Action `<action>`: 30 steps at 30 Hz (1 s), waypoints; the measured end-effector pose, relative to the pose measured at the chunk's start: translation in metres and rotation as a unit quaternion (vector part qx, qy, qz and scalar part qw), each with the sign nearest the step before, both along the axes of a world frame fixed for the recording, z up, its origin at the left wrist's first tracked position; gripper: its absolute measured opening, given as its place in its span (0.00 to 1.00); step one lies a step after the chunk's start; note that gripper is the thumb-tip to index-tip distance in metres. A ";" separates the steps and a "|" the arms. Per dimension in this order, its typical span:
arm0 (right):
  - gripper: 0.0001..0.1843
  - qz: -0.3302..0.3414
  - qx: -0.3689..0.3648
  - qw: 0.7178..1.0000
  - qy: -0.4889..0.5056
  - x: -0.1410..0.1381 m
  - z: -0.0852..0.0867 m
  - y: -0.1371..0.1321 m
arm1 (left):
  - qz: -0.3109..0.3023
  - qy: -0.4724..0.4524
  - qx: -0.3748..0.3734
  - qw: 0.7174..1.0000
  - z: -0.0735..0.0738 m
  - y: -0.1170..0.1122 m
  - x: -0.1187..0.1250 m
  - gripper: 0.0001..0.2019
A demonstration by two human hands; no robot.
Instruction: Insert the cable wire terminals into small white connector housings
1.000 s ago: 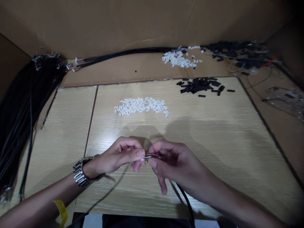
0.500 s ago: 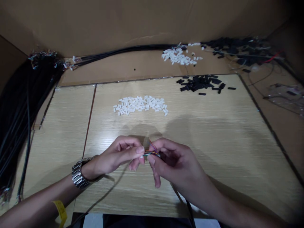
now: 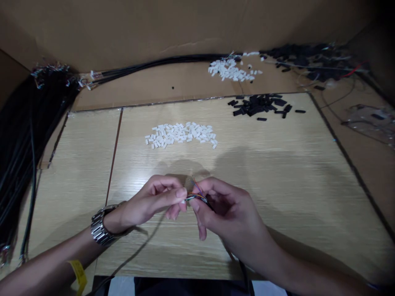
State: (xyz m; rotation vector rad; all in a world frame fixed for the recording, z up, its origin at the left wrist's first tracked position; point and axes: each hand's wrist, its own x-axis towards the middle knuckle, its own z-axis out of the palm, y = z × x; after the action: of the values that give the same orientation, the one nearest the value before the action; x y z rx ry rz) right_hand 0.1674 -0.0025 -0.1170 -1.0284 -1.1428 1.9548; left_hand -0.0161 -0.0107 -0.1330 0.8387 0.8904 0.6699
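Thin coloured wires at the end of a black cable run between my two hands, low over the middle of the table. My left hand pinches their tips between thumb and forefinger; a small white piece shows under the thumb, mostly hidden. Close beside it, my right hand is closed on the wires where they come out of the cable. A few loose wires, red and purple among them, stick up by the right forefinger. The black cable hangs below my right hand toward the table's front edge.
White connector housings lie in a pile beyond my hands, with another white pile farther back. Short black sleeves are heaped at the back right. A thick bundle of black cables lies at the left. Cardboard walls enclose the table.
Both hands keep their grip on the wires, with the right fingers shifted very slightly. The whole view has moved a little.
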 end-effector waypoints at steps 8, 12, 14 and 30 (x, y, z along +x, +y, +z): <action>0.05 -0.026 0.081 0.995 -0.055 -0.001 0.002 0.000 | -0.005 0.012 0.007 1.000 0.001 0.000 0.001 0.18; 0.06 -0.028 0.100 0.992 -0.068 -0.002 0.004 0.000 | -0.011 0.018 0.014 1.000 0.001 0.000 0.001 0.18; 0.06 -0.024 0.114 0.990 -0.074 -0.002 0.004 0.000 | -0.011 0.017 0.014 1.000 0.001 -0.001 0.001 0.18; 0.06 -0.013 0.187 0.972 -0.138 0.003 -0.004 -0.005 | -0.016 0.047 0.016 0.999 0.007 0.000 0.004 0.18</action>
State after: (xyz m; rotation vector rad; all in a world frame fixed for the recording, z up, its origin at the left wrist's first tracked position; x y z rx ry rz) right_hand 0.1707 -0.0076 -0.1214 -1.1192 -1.5703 1.5239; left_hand -0.0124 -0.0105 -0.1258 0.9186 0.9514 0.6221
